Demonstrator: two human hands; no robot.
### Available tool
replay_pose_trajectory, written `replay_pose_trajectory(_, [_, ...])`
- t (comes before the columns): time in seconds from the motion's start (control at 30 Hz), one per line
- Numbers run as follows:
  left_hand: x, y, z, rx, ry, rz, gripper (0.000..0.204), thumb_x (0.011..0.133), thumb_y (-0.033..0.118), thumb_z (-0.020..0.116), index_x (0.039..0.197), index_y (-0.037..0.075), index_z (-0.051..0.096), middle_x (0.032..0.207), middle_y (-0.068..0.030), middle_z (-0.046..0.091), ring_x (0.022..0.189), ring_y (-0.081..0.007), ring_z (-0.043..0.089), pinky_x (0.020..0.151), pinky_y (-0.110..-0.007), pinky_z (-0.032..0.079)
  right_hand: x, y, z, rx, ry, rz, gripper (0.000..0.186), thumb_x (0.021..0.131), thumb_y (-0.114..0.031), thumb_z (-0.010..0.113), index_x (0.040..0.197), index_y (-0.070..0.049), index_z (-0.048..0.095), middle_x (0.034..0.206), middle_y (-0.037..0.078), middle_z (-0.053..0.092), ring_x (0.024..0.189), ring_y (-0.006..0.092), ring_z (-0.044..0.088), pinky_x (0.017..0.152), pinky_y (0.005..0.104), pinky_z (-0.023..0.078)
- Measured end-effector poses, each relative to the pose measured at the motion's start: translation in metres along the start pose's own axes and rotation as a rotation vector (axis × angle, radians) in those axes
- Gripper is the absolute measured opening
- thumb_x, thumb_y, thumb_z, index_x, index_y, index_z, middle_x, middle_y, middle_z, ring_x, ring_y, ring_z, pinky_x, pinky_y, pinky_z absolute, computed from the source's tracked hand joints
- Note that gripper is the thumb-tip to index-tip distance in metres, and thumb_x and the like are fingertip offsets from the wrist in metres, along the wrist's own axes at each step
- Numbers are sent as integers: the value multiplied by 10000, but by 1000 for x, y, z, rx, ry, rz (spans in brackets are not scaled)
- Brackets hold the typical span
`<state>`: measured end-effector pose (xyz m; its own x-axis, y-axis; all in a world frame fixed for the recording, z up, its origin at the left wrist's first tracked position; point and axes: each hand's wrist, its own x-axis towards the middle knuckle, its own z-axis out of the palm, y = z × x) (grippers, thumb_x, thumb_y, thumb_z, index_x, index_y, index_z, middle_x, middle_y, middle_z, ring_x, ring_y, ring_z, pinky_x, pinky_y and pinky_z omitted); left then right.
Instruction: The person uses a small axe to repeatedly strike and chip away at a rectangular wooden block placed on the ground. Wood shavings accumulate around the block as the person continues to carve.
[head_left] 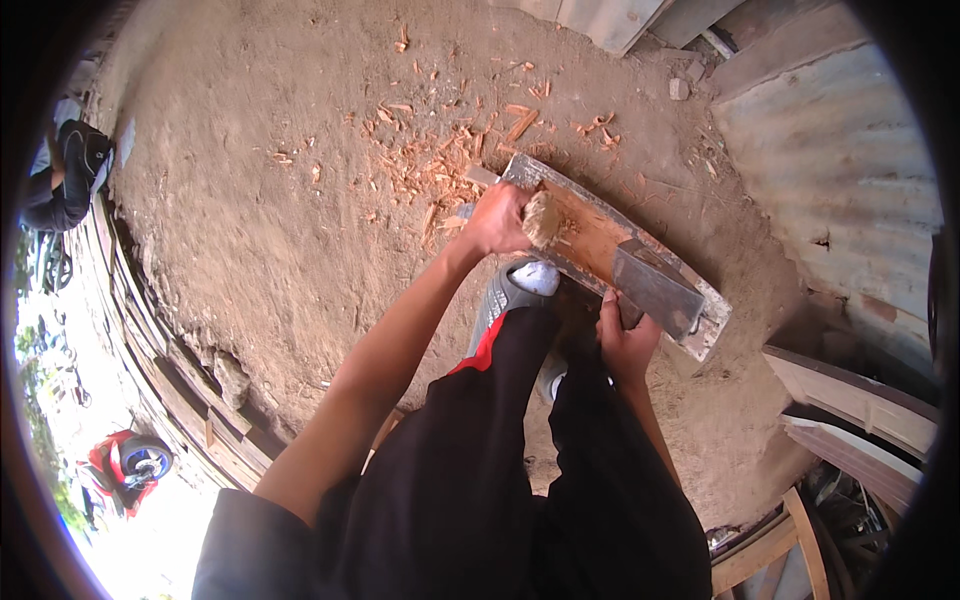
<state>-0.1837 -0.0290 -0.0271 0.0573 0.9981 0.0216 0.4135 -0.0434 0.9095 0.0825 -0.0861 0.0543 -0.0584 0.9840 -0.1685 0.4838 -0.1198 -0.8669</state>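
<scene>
A long wooden block (590, 225) lies slantwise on the ground in front of my feet. Its sides are weathered and whitish, and its upper face shows fresh reddish wood. My left hand (498, 219) is closed around a short, thick tan piece (543, 220) with a rough, frayed end, held over the block's left part. A flat, dark metal blade (658, 290) rests across the block's right part. At the block's near edge, just below the blade, my right hand (628, 340) has its fingers closed. A brown part shows between them, but I cannot tell whether it is a handle.
Wood chips (440, 170) are scattered over the dirt ground beyond the block. My grey shoe (510, 290) is close to its near edge. Corrugated metal sheets (840, 170) and stacked boards (850, 390) line the right. At far left are a person's leg (75, 175) and a red motorcycle (125, 468).
</scene>
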Motion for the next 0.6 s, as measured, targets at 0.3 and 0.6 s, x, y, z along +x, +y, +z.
replay_pose_trajectory(0.3, [11,83,54,322,-442,202,243,661,199,733,857,56,725,772,-199,706,732,-381,704,688,-466,546,-33,20,-47,-55,32,265,190,926,-127,742,977,40,667,709,77,641,557,144,599,528,310,482])
replay_pose_trajectory(0.6, [7,98,120,229,-460,252,332,661,163,697,981,77,714,795,-201,703,823,-399,707,719,-500,545,-29,-32,-89,202,78,399,129,963,-81,662,907,28,623,598,35,564,459,103,510,431,273,385])
